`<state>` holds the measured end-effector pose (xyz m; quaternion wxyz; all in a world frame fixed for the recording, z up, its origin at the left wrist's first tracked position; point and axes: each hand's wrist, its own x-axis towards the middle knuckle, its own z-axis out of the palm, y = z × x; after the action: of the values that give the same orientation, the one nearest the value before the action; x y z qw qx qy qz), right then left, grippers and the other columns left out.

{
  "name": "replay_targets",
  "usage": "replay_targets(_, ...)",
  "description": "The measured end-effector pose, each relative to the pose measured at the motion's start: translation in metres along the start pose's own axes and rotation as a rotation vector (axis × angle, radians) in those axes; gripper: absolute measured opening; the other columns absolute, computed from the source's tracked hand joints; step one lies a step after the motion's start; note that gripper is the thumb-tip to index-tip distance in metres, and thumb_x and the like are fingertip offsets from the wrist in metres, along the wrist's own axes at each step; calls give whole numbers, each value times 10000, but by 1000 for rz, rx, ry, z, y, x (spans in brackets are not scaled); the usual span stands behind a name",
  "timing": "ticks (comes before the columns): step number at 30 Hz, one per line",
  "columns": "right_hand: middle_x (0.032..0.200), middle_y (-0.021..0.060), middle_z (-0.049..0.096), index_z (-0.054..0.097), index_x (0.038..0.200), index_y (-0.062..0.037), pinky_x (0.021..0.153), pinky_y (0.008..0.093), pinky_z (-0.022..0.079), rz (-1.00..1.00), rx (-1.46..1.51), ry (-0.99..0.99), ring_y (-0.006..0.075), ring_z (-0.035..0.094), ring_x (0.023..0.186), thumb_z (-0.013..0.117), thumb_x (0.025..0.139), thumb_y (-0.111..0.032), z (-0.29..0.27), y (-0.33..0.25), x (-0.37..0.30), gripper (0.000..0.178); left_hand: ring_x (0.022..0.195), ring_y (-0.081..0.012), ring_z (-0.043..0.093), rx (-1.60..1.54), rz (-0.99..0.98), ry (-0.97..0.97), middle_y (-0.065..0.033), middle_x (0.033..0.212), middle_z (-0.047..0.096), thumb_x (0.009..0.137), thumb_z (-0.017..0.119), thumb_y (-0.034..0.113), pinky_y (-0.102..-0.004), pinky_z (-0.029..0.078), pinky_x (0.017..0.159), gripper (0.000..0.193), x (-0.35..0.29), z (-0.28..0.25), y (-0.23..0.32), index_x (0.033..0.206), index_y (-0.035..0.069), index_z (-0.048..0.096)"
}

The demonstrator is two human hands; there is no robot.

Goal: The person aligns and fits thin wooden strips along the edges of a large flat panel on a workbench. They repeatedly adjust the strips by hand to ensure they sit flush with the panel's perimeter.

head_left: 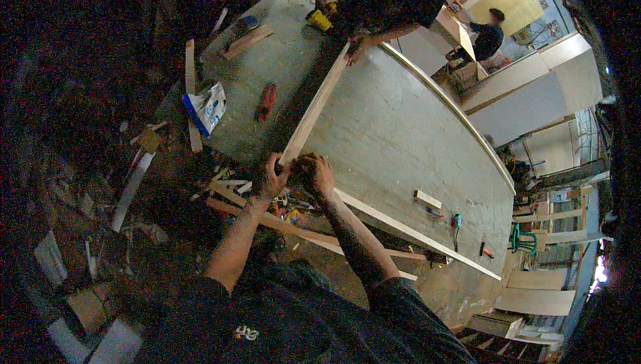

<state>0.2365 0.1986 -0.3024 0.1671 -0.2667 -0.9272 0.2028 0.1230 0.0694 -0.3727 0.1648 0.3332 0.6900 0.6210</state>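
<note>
A pale wooden strip [316, 107] runs from my hands to a co-worker's hand [357, 50] at the far end. My left hand [270, 176] is closed round the strip's near end. Beside it, my right hand [316, 174] is curled at the near corner of the big grey-green panel [394, 137]; what its fingers hold is dark and hard to make out. Another long strip [420, 234] lies along the panel's near edge, from my right hand toward the lower right. A third strip [454, 107] follows the far edge.
Left of the strip lie a red tool [266, 102], a blue-white bag [205, 107] and a wood offcut [247, 41]. A yellow tool [319, 20] is by the co-worker. A small wood block [427, 199] and a teal tool [457, 220] rest on the panel. Scraps [133, 187] litter the floor.
</note>
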Motion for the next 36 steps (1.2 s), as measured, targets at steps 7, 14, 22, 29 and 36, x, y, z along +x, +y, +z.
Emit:
replay_targets(7,1179,44,635,695,1114,-167,1037,465,388,-1,51,-225,340,554,1135,623,816,-147,-10,6,6,308,1237,-334,437,-11,-130,12,-162,1296,506,929,624,462,-465,323,1066,610,-6,5,-2,1333,40,450)
replay_targets(14,1167,43,640,689,1141,-177,1068,480,362,7,43,-155,337,554,1135,629,817,-176,-27,-21,5,330,1257,-333,427,-56,-67,16,-152,1335,490,925,580,548,-462,288,1095,680,-8,4,-6,1366,50,440)
replay_targets(22,1157,54,658,709,1101,-171,1079,454,352,-97,17,-115,294,580,1121,643,823,-206,-23,-28,11,289,1255,-348,474,30,-122,36,-169,1315,535,944,597,456,-463,331,1084,612,-7,-6,15,1369,44,443)
replay_targets(29,1135,55,669,727,1064,-167,976,412,413,-58,-33,-177,284,591,1066,648,817,-185,-27,-28,14,260,1286,-357,452,-19,-153,36,-201,1342,519,932,614,455,-468,323,1101,631,-8,-6,20,1363,23,453)
replay_targets(36,1080,77,684,742,996,-152,929,410,444,-52,52,-183,308,589,1039,688,781,-205,-37,-45,16,228,1322,-370,421,24,-181,-12,-213,1404,477,939,582,488,-483,296,1119,639,-11,-3,19,1371,34,461)
